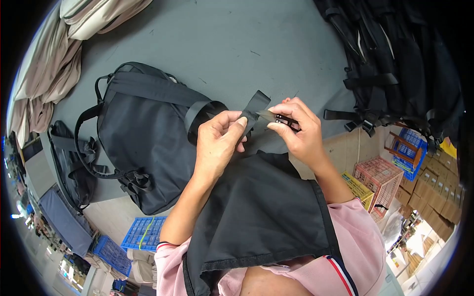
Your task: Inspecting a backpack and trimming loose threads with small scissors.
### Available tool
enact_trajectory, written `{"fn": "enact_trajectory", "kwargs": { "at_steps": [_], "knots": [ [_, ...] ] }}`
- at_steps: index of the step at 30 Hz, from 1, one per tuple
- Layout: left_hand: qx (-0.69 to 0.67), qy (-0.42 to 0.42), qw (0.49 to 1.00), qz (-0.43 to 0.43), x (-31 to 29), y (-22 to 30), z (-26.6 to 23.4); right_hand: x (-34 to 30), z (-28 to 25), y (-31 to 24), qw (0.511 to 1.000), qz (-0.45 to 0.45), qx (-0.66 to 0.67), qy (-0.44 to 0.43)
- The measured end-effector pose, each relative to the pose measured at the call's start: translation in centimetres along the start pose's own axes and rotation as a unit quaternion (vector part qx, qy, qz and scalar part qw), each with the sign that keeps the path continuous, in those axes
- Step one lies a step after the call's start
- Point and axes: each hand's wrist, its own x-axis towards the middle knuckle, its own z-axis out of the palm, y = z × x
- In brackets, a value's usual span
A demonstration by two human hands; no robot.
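Observation:
Between the fingers and thumb of my left hand (219,135) is a black webbing strap (257,102), its free end sticking up past my thumb. My right hand (301,123) grips a small pair of thread snips (284,120), with the pointed blades touching or very near the strap beside my left thumb. A loop of the same wide webbing curves behind my left hand toward a black backpack (143,123), which lies on the grey table (222,39) to the left. Black fabric (261,207) hangs over my lap, below both hands.
Beige bags (54,59) are heaped at the far left. More black bags with dangling straps (390,59) pile up at the right. A smaller black bag (74,163) lies by the table's left edge. Blue crates (143,232), a pink crate (377,177) and cardboard boxes (437,190) stand below the table.

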Motion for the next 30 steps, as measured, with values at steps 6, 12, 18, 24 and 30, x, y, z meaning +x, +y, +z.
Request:
{"fn": "enact_trajectory", "kwargs": {
  "at_steps": [6,12,18,24,30],
  "knots": [
    [-0.012,-0.015,1.000,0.004,-0.3,-0.1,0.0,0.0,1.3,-0.1,0.998,-0.023,-0.064,0.010],
    [-0.015,-0.010,1.000,0.005,-0.3,0.0,0.0,-0.2,1.4,0.0,0.997,-0.023,-0.057,0.054],
    [-0.006,-0.016,1.000,0.014,-0.1,-0.6,-0.3,0.0,1.0,-0.3,0.998,-0.007,-0.057,0.026],
    [0.009,-0.010,1.000,0.012,0.0,-1.0,-0.3,0.0,0.8,0.4,0.977,-0.126,-0.170,0.024],
    [0.009,-0.007,1.000,0.009,0.0,-0.7,-0.2,-0.5,0.8,-0.2,0.999,0.033,0.014,0.033]
  ]
}}
